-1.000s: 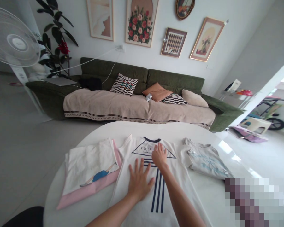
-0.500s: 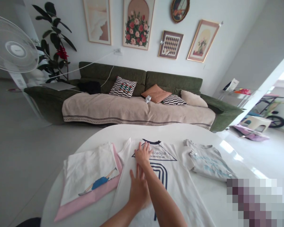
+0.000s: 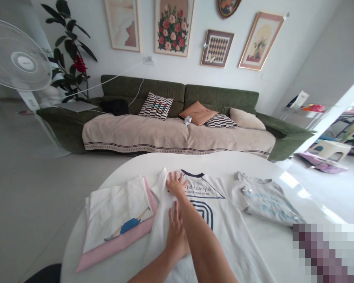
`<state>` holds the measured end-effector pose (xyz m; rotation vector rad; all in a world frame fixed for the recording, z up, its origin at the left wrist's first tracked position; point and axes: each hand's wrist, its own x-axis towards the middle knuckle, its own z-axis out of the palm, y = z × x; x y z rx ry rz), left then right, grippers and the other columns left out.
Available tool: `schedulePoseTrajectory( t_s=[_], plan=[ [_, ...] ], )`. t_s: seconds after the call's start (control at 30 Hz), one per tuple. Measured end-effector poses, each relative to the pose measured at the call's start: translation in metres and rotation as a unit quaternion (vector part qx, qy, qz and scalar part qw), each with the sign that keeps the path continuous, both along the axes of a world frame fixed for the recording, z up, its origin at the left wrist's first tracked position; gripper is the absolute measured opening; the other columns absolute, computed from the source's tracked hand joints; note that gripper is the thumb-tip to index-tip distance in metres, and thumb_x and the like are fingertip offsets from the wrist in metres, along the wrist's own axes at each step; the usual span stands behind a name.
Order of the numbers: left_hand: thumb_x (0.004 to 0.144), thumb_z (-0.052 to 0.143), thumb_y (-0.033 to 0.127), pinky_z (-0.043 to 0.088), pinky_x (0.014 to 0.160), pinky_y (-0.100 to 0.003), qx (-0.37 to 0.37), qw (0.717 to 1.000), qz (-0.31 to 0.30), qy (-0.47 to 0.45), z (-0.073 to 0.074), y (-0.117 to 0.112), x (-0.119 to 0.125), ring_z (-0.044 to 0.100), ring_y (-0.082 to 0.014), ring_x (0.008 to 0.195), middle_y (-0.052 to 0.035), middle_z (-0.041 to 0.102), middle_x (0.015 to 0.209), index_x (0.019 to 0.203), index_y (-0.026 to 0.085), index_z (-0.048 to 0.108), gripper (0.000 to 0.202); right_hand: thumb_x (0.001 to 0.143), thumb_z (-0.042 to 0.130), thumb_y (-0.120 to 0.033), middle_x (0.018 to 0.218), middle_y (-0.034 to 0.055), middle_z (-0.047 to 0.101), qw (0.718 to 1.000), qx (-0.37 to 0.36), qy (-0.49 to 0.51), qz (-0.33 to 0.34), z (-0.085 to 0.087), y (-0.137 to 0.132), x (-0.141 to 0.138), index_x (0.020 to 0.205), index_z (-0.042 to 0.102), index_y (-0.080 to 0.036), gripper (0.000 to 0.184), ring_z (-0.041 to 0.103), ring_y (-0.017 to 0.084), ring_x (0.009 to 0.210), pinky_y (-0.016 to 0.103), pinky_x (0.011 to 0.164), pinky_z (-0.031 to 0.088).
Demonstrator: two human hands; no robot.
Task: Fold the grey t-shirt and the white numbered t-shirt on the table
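Squarely beneath the 2 flattened hands (image 3: 176, 184), a white printed T-shirt (image 3: 230, 236).

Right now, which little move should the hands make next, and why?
Maybe slide the right hand outward to smooth the nearest sleeve: that hand lies spread close by, and the left hand, resting on the white shirt, could steady it.

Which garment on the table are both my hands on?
The dark-collared white shirt in the middle, with your left hand and right hand on it; no hand touches the grey shirt or the white garment over pink cloth.
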<state>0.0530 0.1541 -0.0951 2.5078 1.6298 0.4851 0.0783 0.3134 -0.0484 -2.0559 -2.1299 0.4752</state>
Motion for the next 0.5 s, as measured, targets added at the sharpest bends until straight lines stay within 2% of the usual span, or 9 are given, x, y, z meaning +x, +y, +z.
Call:
schedulePoseTrajectory(
  t_s=[0.1,0.2,0.3,0.4,0.5],
  plan=[
    [0.083,0.044,0.041,0.015,0.111,-0.06,-0.023,0.999,0.023,0.007,0.008,0.002,0.003,0.01,-0.0387,0.14,-0.0074,0.026,0.153,0.145,0.024,0.026,0.067,0.095,0.03,-0.049,0.156,0.0051,0.013,1.0,0.018,0.003,0.005,0.004,-0.02,0.014,0.146,0.018,-0.028,0.057,0.008,0.03,0.142,0.058,0.11,0.015],
    [0.084,0.041,0.048,0.016,0.109,-0.06,-0.023,0.999,0.036,-0.001,0.014,0.004,0.006,0.012,-0.0379,0.14,-0.0117,0.027,0.152,0.146,0.021,0.023,0.07,0.097,0.019,-0.045,0.156,0.0019,0.012,0.999,0.037,-0.017,-0.02,-0.002,-0.07,0.046,0.147,0.017,-0.027,0.053,0.004,0.025,0.143,0.053,0.111,0.015],
    [0.084,0.04,0.055,0.013,0.109,-0.058,-0.025,0.999,0.042,-0.005,0.017,0.004,0.007,0.01,-0.0374,0.141,-0.0108,0.021,0.154,0.145,0.025,0.025,0.07,0.096,0.02,-0.042,0.154,0.0015,0.02,0.996,0.036,-0.048,-0.06,-0.015,-0.141,0.097,0.146,0.024,-0.025,0.052,0.01,0.021,0.143,0.047,0.112,0.016],
    [0.085,0.037,0.058,0.009,0.109,-0.057,-0.033,0.998,0.047,-0.003,0.021,0.002,0.007,0.01,-0.0365,0.141,-0.0081,0.02,0.155,0.144,0.031,0.028,0.065,0.094,0.026,-0.046,0.154,-0.0012,0.019,0.99,0.031,-0.077,-0.116,-0.024,-0.208,0.157,0.145,0.024,-0.029,0.054,0.01,0.021,0.143,0.045,0.112,0.016],
    [0.086,0.035,0.059,0.007,0.109,-0.056,-0.049,0.998,0.046,0.001,0.025,-0.001,0.006,0.009,-0.0366,0.141,-0.0098,0.019,0.155,0.144,0.029,0.029,0.065,0.094,0.022,-0.047,0.155,0.0011,0.018,0.979,0.029,-0.096,-0.18,-0.027,-0.254,0.205,0.146,0.02,-0.027,0.057,0.011,0.024,0.143,0.049,0.111,0.019]
  ],
)
